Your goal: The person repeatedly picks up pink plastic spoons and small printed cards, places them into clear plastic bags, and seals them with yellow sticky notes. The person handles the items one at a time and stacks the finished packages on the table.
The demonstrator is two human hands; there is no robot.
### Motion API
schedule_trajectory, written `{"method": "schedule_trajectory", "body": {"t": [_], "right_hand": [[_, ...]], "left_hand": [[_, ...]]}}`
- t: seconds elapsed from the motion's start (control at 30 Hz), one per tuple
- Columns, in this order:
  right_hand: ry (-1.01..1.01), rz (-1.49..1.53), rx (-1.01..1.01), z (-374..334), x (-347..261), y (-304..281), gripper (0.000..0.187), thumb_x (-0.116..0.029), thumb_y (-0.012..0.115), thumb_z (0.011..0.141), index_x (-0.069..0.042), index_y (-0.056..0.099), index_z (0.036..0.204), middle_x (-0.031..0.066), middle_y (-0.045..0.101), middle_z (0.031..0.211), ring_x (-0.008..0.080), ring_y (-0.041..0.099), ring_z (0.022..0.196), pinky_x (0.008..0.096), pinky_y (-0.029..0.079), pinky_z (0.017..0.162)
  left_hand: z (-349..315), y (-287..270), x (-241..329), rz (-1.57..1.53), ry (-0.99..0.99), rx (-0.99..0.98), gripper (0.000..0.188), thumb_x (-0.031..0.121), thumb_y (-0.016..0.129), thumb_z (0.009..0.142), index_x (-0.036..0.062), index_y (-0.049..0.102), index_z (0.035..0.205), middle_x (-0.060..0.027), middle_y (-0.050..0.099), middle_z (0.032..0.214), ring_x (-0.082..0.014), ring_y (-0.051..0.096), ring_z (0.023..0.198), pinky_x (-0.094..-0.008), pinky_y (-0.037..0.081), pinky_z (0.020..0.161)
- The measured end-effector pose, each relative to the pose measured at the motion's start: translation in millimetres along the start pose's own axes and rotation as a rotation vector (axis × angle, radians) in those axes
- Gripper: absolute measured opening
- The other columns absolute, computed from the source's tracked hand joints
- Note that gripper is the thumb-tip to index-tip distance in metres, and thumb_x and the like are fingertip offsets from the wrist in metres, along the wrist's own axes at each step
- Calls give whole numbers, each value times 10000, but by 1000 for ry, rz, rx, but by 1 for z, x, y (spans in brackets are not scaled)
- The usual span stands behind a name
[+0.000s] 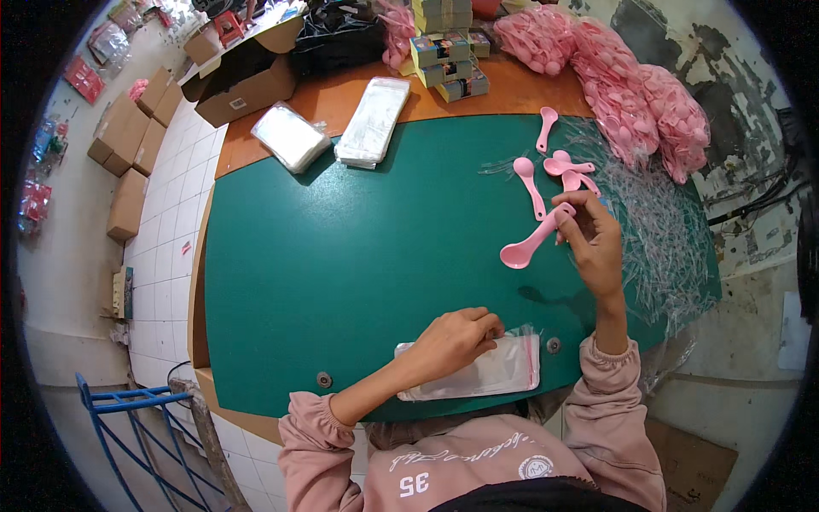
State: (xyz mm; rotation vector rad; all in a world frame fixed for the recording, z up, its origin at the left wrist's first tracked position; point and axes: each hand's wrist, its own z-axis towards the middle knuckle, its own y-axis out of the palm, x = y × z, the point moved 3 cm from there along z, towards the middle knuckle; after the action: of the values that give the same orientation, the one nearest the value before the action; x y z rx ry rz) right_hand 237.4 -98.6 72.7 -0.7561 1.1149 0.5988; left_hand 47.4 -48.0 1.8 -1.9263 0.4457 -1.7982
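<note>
Green-covered worktop: right hand, fingers pinched together on the handle end of one pink plastic round-bowled spoon, held above the surface; left hand, fingers curled over one stack of clear, red-edged plastic bags at the near edge, grip on any bag impossible to tell. Beyond the right hand, several loose pink spoons; to their right, spread clear plastic pieces; farther out, bulging bags of pink spoons.
</note>
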Motion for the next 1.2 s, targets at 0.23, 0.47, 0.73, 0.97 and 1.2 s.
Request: {"method": "schedule_trajectory", "body": {"t": [0.23,0.47,0.73,0.97,1.2], "right_hand": [[35,21,26,-23,-12,-13,142,-47,531,845,2,552,977,1,525,751,47,481,608,176,399,532],[234,146,-300,-70,-10,-19,135,-16,588,784,25,565,911,52,562,754,77,552,639,202,451,526],[198,-249,-304,-80,4,-9,131,-36,612,757,8,585,878,53,581,752,74,542,627,223,440,547],[218,-172,-60,-77,-2,-13,113,-24,598,779,6,580,887,37,564,728,60,515,610,203,420,532],[-8,86,230,-62,-26,10,140,-12,593,812,20,557,944,26,541,749,63,512,611,184,428,529]], "left_hand": [[-1,-10,0,-46,4,146,152,41,565,776,31,556,927,-111,523,827,-251,566,752,-330,471,667],[-1,-12,-2,-108,38,76,110,43,580,781,0,533,870,-132,621,808,-250,625,753,-327,486,662],[-8,-29,-5,-421,-88,59,49,-3,515,814,-3,483,850,-137,640,925,-196,632,854,-303,491,699],[-16,-42,-12,-995,-224,257,185,10,545,831,22,445,987,-139,629,921,-151,602,834,-275,485,739],[-13,-41,-13,-913,-315,312,346,46,662,762,16,489,1060,-96,652,801,-114,614,754,-238,473,683]]}}
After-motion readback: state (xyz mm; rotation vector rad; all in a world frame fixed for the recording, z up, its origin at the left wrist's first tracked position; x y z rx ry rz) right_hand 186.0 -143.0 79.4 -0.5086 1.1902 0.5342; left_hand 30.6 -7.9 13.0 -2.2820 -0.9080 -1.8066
